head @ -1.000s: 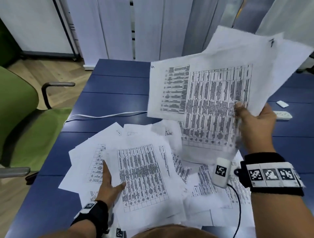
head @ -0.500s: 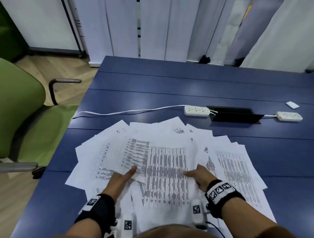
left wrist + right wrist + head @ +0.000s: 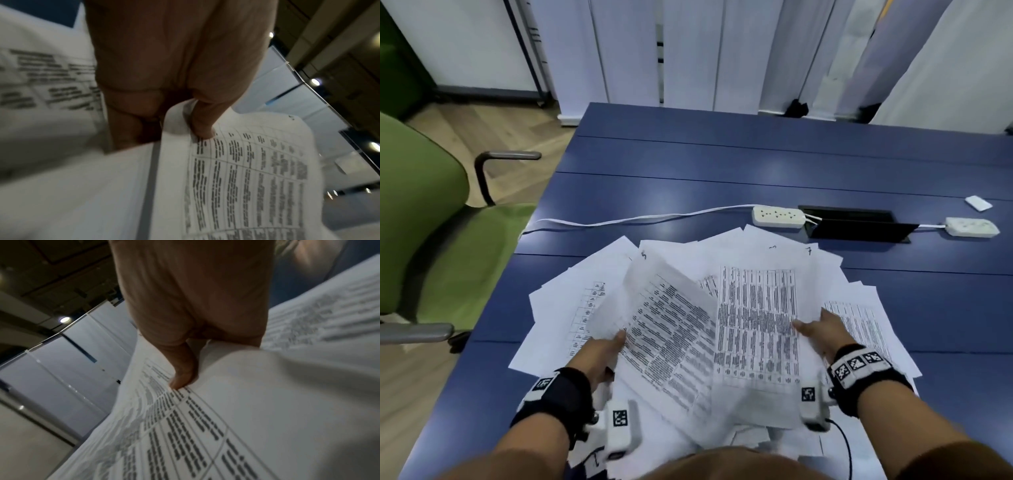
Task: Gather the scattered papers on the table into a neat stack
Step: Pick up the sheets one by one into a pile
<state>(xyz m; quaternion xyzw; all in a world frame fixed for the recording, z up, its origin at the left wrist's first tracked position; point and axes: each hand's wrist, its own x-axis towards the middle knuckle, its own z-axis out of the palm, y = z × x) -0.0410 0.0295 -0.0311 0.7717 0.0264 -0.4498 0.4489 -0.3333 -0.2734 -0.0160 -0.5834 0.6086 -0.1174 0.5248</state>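
Note:
White printed papers (image 3: 774, 253) lie fanned over the near half of the blue table (image 3: 722, 164). My left hand (image 3: 619, 339) pinches a tilted sheet (image 3: 664, 325) lifted off the left of the pile. In the left wrist view the thumb (image 3: 202, 129) lies on that sheet's (image 3: 246, 178) printed side, with the fingers under it. My right hand (image 3: 804, 327) pinches the right edge of a table-printed sheet (image 3: 756, 325) on top of the pile. The right wrist view shows the thumb (image 3: 182, 379) pressed on this sheet (image 3: 205, 434).
Two white power strips (image 3: 779, 216) (image 3: 972, 226) with a cable (image 3: 619, 219) lie beyond the pile, beside a black cable hatch (image 3: 856, 228). A small white card (image 3: 978, 202) sits far right. A green chair (image 3: 421, 219) stands at the table's left.
A second ago my right hand held a bundle of sheets in the air; it came down onto the pile. Now my left hand has raised one sheet and my right pinches another's edge.

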